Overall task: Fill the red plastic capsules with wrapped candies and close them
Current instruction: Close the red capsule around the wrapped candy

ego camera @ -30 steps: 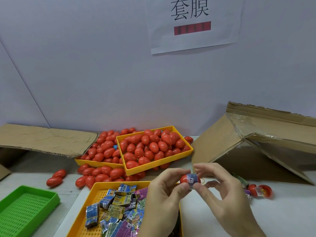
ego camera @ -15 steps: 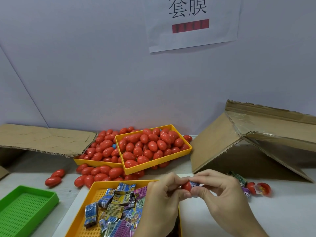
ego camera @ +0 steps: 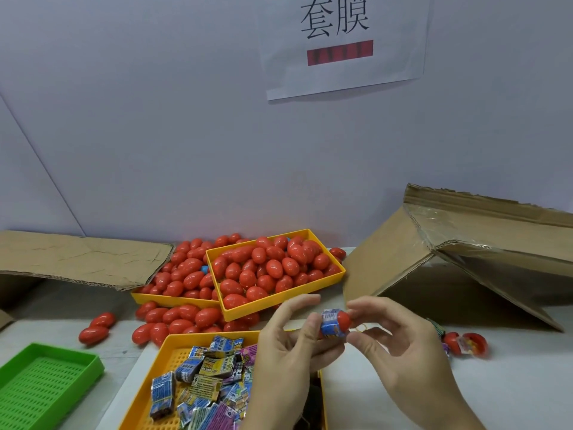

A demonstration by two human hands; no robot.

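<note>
Capsule (ego camera: 342,319) and candy (ego camera: 332,326) sit together between the two hands, just above the near tray's (ego camera: 173,344) far right corner. Blue wrapper covers the capsule's left part; the red end points right. The left hand (ego camera: 290,346) pinches the wrapped end between thumb and curled fingers, its index finger raised above. The right hand (ego camera: 400,349) meets the red end with thumb and fingertips curled round it; so each grip is pressed onto the same piece, neither spread.

Below the left hand, the near tray holds loose candies (ego camera: 204,377) in blue, yellow and purple wrappers. Beyond both hands, a yellow tray (ego camera: 279,301) is heaped with closed capsules (ego camera: 266,268), and it overlaps a second yellow tray (ego camera: 161,301) further left, equally full. More capsules (ego camera: 173,318) lie spilled on the surface (ego camera: 465,392) before these trays, with two (ego camera: 96,328) apart to the left. Right of the right hand, an opened capsule (ego camera: 468,344) lies by a box (ego camera: 465,243) resting on its side. Far left, a green tray (ego camera: 77,361) stands under a cardboard flap (ego camera: 80,259). A paper sign (ego camera: 344,41) hangs on the wall above.
</note>
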